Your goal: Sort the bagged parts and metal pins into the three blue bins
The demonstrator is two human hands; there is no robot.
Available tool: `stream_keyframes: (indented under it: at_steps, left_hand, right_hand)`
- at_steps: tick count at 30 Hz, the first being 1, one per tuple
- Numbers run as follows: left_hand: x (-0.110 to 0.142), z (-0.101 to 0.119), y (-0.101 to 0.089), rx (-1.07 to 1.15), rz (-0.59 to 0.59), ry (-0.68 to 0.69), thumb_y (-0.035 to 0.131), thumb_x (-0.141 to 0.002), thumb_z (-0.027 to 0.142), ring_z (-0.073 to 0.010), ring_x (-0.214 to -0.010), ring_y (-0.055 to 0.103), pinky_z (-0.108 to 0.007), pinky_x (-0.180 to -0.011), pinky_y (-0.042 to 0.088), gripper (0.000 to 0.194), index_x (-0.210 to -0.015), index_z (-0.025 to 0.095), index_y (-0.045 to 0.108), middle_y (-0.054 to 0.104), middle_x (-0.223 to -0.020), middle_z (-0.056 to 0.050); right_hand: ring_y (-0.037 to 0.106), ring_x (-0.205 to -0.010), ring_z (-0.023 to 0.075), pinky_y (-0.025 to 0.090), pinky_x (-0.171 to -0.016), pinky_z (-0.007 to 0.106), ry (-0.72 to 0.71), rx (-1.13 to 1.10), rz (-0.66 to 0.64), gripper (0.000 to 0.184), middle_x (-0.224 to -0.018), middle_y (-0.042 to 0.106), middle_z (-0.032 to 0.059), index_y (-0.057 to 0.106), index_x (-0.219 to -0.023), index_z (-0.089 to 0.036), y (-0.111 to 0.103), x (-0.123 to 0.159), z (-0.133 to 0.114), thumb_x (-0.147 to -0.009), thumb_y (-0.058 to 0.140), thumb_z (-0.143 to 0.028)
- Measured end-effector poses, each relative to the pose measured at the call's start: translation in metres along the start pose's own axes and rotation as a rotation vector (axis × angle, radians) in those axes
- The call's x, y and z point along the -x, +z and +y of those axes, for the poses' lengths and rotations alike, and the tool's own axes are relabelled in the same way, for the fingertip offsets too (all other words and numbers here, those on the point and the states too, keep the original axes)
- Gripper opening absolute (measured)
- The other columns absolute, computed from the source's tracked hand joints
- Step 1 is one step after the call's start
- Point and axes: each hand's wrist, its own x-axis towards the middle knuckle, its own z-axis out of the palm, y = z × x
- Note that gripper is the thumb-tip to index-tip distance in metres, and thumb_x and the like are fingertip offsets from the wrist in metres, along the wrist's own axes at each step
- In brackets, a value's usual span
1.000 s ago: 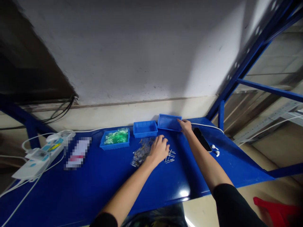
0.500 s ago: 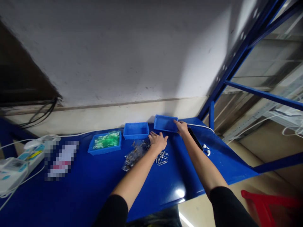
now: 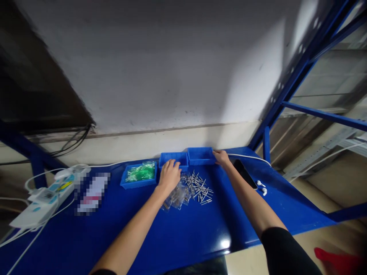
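Note:
My right hand (image 3: 220, 157) grips the right end of an empty blue plastic bin (image 3: 201, 156), which stands on the table against the wall. My left hand (image 3: 170, 177) reaches over the front wall of the middle blue bin (image 3: 182, 165), fingers slightly bent and apart; whether they touch the bin I cannot tell. Under and beside the left hand lie clear plastic bags (image 3: 178, 195) with small metal parts inside. To their right spreads a loose pile of thin metal pins (image 3: 200, 187), looking like blind rivets. A third blue bin (image 3: 138, 183) on the left holds green and clear plastic packets (image 3: 143, 172).
A white power strip (image 3: 47, 196) with cables lies at the table's left end, beside a blurred-out white item (image 3: 93, 193). Right of my right forearm are a black phone (image 3: 245, 175) and white earbuds (image 3: 261, 187). A blue metal frame (image 3: 298, 91) rises at the right.
The right bin, tilted up before, now sits level beside the middle bin, with my right hand still on it. My left hand has moved left from the pins to the middle bin, uncovering the pile.

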Motion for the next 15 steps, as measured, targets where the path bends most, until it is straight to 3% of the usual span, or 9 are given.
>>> stream_keyframes:
  at_steps: [3, 5, 7, 12, 15]
  left_hand:
    - [0.01, -0.036, -0.018, -0.03, 0.092, -0.018, 0.045, -0.087, 0.026, -0.0275, -0.11, 0.049, -0.042, -0.096, 0.04, 0.028, -0.11, 0.018, 0.058, 0.055, -0.117, -0.013]
    - [0.026, -0.059, -0.03, -0.055, 0.166, -0.12, 0.043, -0.088, 0.031, -0.0279, -0.11, 0.049, -0.042, -0.095, 0.04, 0.03, -0.11, 0.017, 0.057, 0.054, -0.117, -0.013]
    - [0.043, -0.081, -0.04, -0.112, 0.168, -0.257, 0.043, -0.087, 0.038, -0.0317, -0.113, 0.046, -0.046, -0.093, 0.04, 0.036, -0.113, 0.017, 0.056, 0.051, -0.121, -0.015]
    - [0.068, -0.122, -0.055, -0.111, -0.006, -0.597, 0.035, -0.083, 0.06, -0.0368, -0.132, 0.026, -0.056, -0.099, 0.03, 0.064, -0.132, 0.019, 0.04, 0.034, -0.14, -0.018]
    - [0.071, -0.132, -0.056, -0.021, -0.13, -0.671, 0.03, -0.08, 0.068, -0.038, -0.134, 0.022, -0.063, -0.1, 0.021, 0.073, -0.138, 0.023, 0.031, 0.03, -0.145, -0.016]
  right_hand:
    - [0.06, -0.054, 0.0164, 0.048, -0.045, 0.024, 0.023, 0.074, -0.026, 0.023, -0.061, 0.064, 0.0049, 0.071, -0.081, -0.013, -0.008, 0.003, -0.002, -0.068, 0.065, -0.03]
    - [0.06, -0.056, 0.0164, 0.048, -0.045, 0.023, 0.023, 0.116, -0.027, 0.024, -0.063, 0.065, 0.0053, 0.072, -0.084, -0.013, -0.011, 0.006, -0.004, -0.07, 0.064, -0.03]
    - [0.061, -0.057, 0.0163, 0.047, -0.046, 0.023, 0.013, 0.155, -0.024, 0.026, -0.068, 0.067, 0.0057, 0.071, -0.088, -0.013, -0.011, 0.01, -0.005, -0.072, 0.062, -0.031]
    - [0.065, -0.068, 0.02, 0.05, -0.058, 0.027, -0.044, 0.288, 0.015, 0.026, -0.076, 0.069, 0.0077, 0.071, -0.089, -0.013, -0.011, 0.022, -0.012, -0.075, 0.059, -0.031]
    - [0.061, -0.094, 0.0282, 0.047, -0.078, 0.036, -0.109, 0.383, 0.117, 0.031, -0.094, 0.067, 0.0149, 0.068, -0.096, -0.012, -0.009, 0.04, -0.021, -0.077, 0.057, -0.034]
